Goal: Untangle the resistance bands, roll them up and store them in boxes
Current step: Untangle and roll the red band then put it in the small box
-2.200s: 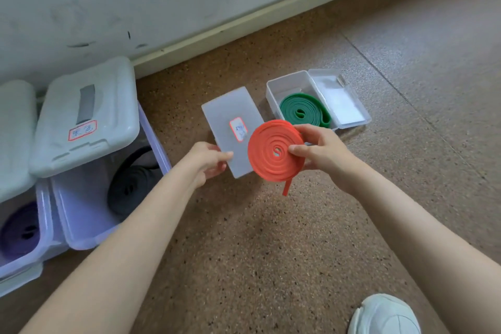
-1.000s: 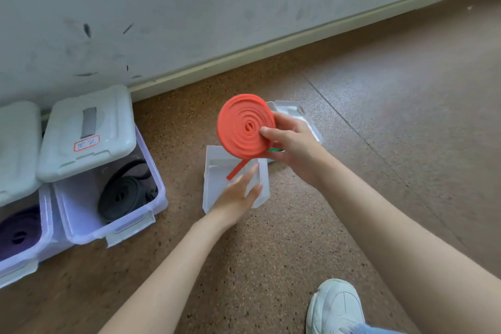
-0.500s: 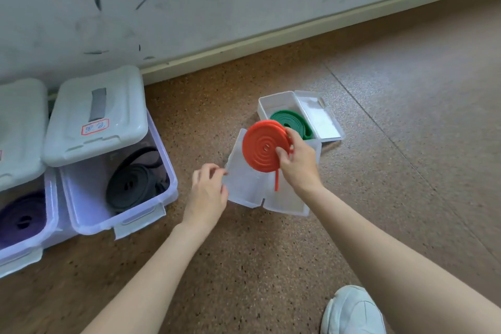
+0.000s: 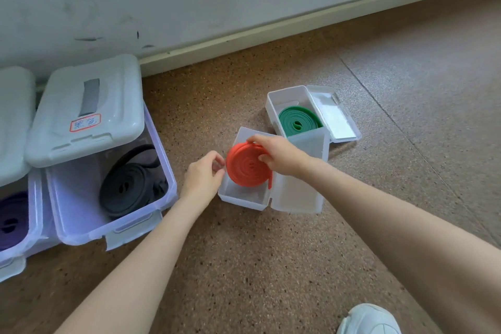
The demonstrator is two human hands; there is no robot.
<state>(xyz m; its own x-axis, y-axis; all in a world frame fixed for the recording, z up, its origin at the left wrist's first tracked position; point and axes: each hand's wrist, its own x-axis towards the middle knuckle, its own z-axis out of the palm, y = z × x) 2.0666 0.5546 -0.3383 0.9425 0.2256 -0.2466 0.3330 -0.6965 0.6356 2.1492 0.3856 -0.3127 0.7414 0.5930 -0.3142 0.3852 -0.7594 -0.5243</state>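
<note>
A rolled orange resistance band (image 4: 245,169) sits tilted in the mouth of a small clear box (image 4: 240,198) on the floor, its loose end hanging at the right. My right hand (image 4: 278,156) grips the roll from above, fingers over its top edge. My left hand (image 4: 204,175) is at the box's left wall with fingers curled, touching the rim. The box's lid (image 4: 298,190) lies open to the right. Behind it a second small box (image 4: 273,100) holds a rolled green band (image 4: 298,122).
At the left a large clear bin (image 4: 130,221) holds a rolled black band (image 4: 127,190), its lid (image 4: 84,111) tilted on top. A second bin (image 4: 35,214) with a purple band (image 4: 12,221) is at the far left. A white shoe (image 4: 368,320) shows at the bottom.
The small box's lid has been opened. My right hand has lowered the orange roll from above the box into its mouth. My left hand moved to the box's left wall.
</note>
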